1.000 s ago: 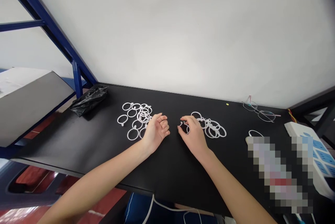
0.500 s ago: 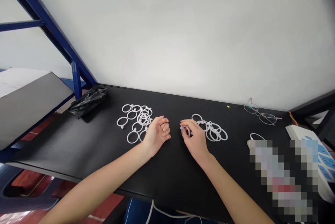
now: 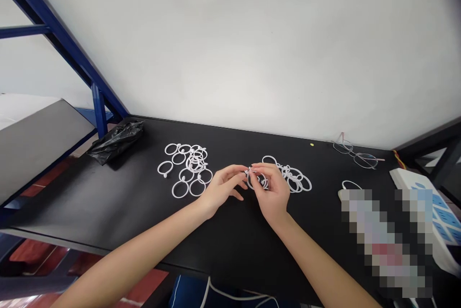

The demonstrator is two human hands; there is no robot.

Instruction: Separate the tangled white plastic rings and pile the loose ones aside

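Note:
My right hand (image 3: 274, 194) holds a white plastic ring (image 3: 256, 179) just above the black table (image 3: 108, 202), fingers curled round it. My left hand (image 3: 220, 187) reaches in from the left and pinches the same ring with thumb and forefinger. A loose pile of white rings (image 3: 185, 167) lies left of my left hand. A second bunch of white rings (image 3: 293, 177) lies just beyond my right hand.
A crumpled black plastic bag (image 3: 115, 141) sits at the table's back left. Eyeglasses (image 3: 356, 153) lie at the back right, near a white power strip (image 3: 428, 197). A blue steel frame (image 3: 65, 43) and a grey shelf (image 3: 32, 140) stand to the left.
My left hand has moved right, away from the left pile, and its fingers now meet the ring that my right hand lifted from the right bunch.

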